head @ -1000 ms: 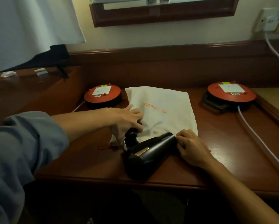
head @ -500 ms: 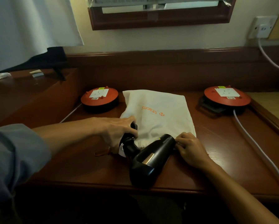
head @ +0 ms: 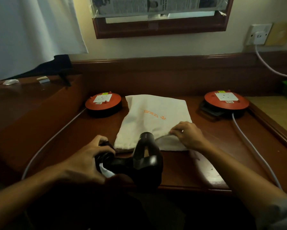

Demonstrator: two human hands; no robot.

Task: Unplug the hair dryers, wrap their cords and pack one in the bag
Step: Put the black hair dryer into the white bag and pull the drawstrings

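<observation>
Hair dryer (head: 147, 161), black: handle end gripped in curled fingers of left hand (head: 88, 161); nozzle points away, its tip just inside the mouth of the bag (head: 153, 117).
Bag, white cloth, orange lettering: flat on desk (head: 204, 165); near edge pinched and lifted by right hand (head: 187, 135) fingertips.
Cord reels, two, red-topped: one (head: 103, 102) beyond left fingers, one (head: 226, 101) beyond right fingers.

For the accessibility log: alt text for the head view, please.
The left hand grips a black hair dryer by its handle, nozzle at the mouth of a white cloth bag whose edge the right hand pinches up on a wooden desk.
</observation>
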